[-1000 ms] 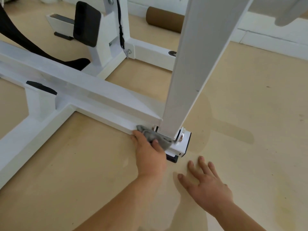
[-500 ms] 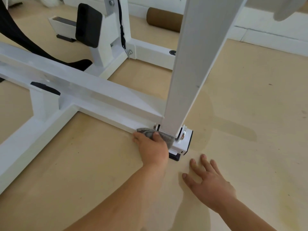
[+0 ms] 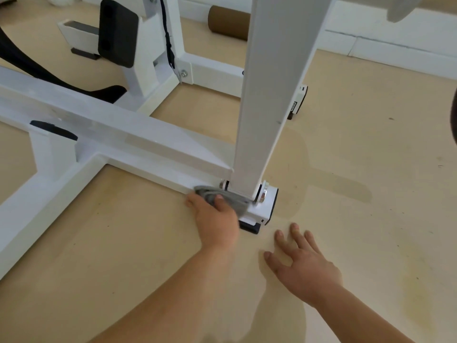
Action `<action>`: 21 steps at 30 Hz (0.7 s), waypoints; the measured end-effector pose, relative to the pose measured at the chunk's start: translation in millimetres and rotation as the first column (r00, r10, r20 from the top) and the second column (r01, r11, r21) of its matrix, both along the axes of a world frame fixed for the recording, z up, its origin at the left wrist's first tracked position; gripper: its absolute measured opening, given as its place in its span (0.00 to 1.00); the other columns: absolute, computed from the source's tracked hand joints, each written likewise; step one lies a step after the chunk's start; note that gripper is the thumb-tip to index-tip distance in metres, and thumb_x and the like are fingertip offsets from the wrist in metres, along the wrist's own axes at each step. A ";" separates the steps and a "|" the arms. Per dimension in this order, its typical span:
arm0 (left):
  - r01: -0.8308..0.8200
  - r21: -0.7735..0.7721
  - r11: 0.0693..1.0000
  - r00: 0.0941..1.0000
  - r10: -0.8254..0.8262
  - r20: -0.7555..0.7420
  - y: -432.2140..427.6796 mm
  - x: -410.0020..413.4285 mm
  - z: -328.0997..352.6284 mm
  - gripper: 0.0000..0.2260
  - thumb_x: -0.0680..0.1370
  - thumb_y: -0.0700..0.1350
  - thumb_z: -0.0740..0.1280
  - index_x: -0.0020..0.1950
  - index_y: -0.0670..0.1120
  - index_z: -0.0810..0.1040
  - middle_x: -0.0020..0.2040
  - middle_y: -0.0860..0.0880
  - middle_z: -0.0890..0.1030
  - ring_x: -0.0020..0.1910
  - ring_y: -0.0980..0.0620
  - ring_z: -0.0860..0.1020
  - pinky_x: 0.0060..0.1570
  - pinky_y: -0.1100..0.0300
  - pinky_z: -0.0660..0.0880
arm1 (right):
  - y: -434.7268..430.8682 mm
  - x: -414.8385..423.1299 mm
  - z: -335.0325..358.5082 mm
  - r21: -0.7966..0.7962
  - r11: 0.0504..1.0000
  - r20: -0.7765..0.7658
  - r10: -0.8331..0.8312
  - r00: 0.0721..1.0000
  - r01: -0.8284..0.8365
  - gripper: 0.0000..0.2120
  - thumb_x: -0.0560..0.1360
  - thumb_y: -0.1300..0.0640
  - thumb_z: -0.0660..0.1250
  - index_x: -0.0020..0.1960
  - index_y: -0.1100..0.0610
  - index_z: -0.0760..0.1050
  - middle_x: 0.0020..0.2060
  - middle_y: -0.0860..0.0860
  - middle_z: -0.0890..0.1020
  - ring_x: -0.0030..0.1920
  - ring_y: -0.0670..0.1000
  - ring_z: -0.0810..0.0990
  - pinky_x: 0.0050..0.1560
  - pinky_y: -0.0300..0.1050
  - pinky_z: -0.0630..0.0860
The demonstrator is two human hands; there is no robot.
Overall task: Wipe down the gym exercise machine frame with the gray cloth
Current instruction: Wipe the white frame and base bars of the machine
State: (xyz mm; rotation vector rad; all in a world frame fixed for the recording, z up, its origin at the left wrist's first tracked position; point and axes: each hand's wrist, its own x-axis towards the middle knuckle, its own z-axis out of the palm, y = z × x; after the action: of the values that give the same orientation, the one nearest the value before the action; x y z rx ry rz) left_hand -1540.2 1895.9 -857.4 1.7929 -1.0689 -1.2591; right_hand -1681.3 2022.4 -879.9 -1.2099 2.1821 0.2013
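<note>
The tan floor (image 3: 371,144) bears the machine frame (image 3: 123,134), a brown roll (image 3: 227,22) and the flat right hand (image 3: 304,266).

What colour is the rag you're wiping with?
The rag is gray, clearest in the head view.

Frame (image 3: 138,134) white; cloth (image 3: 222,198) gray; pad (image 3: 117,33) black; strap (image 3: 29,68) black; roller (image 3: 228,22) brown; floor (image 3: 371,144) beige, faintly stained.

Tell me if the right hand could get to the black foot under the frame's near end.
Probably yes: the right hand rests open on bare floor near the black foot, with nothing between them.
</note>
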 end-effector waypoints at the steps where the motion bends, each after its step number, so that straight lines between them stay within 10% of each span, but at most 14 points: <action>1: -0.045 0.017 0.999 0.999 0.045 0.004 -10.6 6.8 -3.3 0.26 0.85 0.44 0.60 0.79 0.38 0.55 0.75 0.37 0.68 0.70 0.39 0.73 0.71 0.48 0.70 | 0.7 0.3 -0.3 -0.003 1.000 -0.006 0.002 1.000 -0.002 0.37 0.72 0.22 0.44 0.79 0.29 0.41 0.79 0.31 0.35 0.81 0.42 0.35 0.76 0.62 0.62; 11: 0.198 -0.004 0.980 0.978 -0.197 0.063 24.1 8.0 0.3 0.12 0.83 0.40 0.63 0.66 0.43 0.74 0.56 0.45 0.81 0.56 0.44 0.80 0.58 0.54 0.76 | -5.2 -5.7 3.5 0.036 0.999 0.044 -0.001 0.999 -0.001 0.35 0.74 0.22 0.47 0.78 0.27 0.43 0.80 0.32 0.36 0.81 0.43 0.35 0.78 0.62 0.58; 14: 0.172 -0.062 0.983 0.981 -0.166 0.097 17.7 41.8 3.5 0.09 0.79 0.41 0.70 0.58 0.46 0.76 0.48 0.53 0.79 0.44 0.56 0.79 0.39 0.73 0.72 | -8.6 -4.5 8.3 0.053 0.999 0.078 -0.005 0.997 0.001 0.36 0.75 0.24 0.51 0.80 0.31 0.46 0.81 0.35 0.38 0.82 0.46 0.36 0.78 0.62 0.59; 21: 0.218 -0.207 0.954 0.968 -0.183 0.174 -19.1 97.5 12.0 0.01 0.78 0.40 0.72 0.48 0.44 0.83 0.50 0.43 0.80 0.47 0.47 0.80 0.51 0.53 0.80 | -24.3 70.4 59.2 -0.334 0.931 -0.070 0.132 0.989 -0.148 0.22 0.80 0.35 0.58 0.71 0.39 0.73 0.63 0.36 0.79 0.64 0.42 0.78 0.58 0.43 0.76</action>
State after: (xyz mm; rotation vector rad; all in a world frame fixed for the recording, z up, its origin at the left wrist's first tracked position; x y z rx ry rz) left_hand -1442.7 1876.9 -845.4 1.6603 -1.4521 -1.0777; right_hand -1610.9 1998.1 -820.6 -1.5668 2.2324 -0.0946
